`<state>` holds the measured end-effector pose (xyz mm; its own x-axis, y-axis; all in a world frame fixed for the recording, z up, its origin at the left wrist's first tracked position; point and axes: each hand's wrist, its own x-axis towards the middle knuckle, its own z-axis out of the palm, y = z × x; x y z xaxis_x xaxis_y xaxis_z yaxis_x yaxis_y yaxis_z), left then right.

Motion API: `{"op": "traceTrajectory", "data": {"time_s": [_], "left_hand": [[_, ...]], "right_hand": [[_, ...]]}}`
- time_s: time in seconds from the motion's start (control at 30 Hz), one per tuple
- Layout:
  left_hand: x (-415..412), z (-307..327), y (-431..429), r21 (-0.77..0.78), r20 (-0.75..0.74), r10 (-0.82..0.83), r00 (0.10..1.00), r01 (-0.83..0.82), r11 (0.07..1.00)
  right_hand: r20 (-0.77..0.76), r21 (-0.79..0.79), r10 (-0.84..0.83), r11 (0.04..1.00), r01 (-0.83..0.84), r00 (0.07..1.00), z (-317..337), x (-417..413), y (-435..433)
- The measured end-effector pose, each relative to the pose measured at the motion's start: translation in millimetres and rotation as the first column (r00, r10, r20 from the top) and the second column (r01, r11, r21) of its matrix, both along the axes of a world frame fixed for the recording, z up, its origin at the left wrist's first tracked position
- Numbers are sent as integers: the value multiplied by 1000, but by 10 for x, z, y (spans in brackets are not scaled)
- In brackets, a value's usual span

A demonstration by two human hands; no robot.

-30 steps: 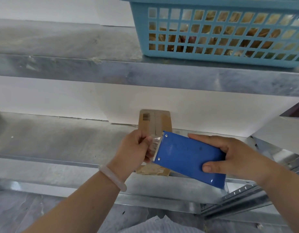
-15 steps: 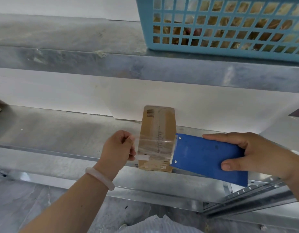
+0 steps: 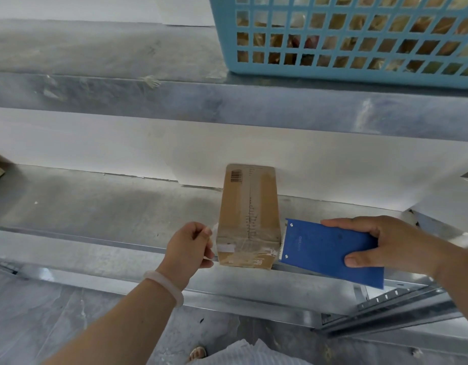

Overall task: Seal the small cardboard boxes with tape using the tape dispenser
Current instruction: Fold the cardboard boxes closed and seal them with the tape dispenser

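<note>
Both engaged: my left grip (image 3: pixel 188 246) pinches flimsy, sticky tape (image 3: pixel 214 231) beside the light box (image 3: pixel 250 206); my right grip (image 3: pixel 390 243) clasps the stiff dispenser (image 3: pixel 325 248) at its rear.

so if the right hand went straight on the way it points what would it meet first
Probably the box: the dispenser in the right hand points left, its toothed edge beside the box's right side. Contact is unclear.
</note>
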<state>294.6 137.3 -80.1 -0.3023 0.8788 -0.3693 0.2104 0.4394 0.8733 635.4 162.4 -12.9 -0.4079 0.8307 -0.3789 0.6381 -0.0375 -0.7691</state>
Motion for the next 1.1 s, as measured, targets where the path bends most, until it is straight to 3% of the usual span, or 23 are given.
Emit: {"op": "traceTrajectory", "data": {"time_s": [0.07, 0.2, 0.3, 0.37, 0.43, 0.5, 0.53, 0.6, 0.63, 0.67, 0.83, 1.1], "left_hand": [[49, -6, 2, -18, -2, -29, 1000, 29, 999], [106, -5, 31, -20, -173, -134, 976, 132, 991], [2, -51, 120, -115, -210, -236, 949, 216, 970], [-89, -76, 190, -116, -245, -211, 946, 187, 975], [-85, 17, 227, 147, -434, -64, 898, 141, 979], [82, 186, 263, 421, -633, -6, 774, 351, 837], [203, 233, 302, 408, -743, -73, 666, 537, 738], [409, 188, 390, 166, -908, -238, 345, 817, 552], [457, 124, 437, 29, -932, -294, 210, 854, 519], [472, 67, 479, -56, -933, -331, 141, 851, 522], [401, -60, 540, -137, -942, -332, 58, 835, 533], [389, -66, 553, -165, -940, -340, 29, 833, 528]], "right_hand": [[-3, -6, -14, 1000, 14, 1000, -38, -36, 28], [5, -10, -20, 1000, 20, 1000, -67, -63, 64], [-9, -13, -28, 1000, 28, 1000, -69, -46, 70], [-18, -17, -28, 999, 28, 999, -69, -43, 65], [-30, -23, -30, 999, 29, 999, -74, -43, 71], [-33, -31, -25, 999, 24, 999, -86, -48, 79], [-31, -32, -21, 999, 20, 999, -89, -49, 86], [-33, -40, -14, 999, 13, 999, -78, -32, 105], [-36, -47, -8, 999, 6, 999, -67, -20, 114], [-36, -56, -1, 998, -1, 999, -59, -2, 116], [-62, -117, -3, 993, -4, 998, -49, 133, 79], [-2, -147, 12, 989, -13, 1000, 123, 335, 52]]}}
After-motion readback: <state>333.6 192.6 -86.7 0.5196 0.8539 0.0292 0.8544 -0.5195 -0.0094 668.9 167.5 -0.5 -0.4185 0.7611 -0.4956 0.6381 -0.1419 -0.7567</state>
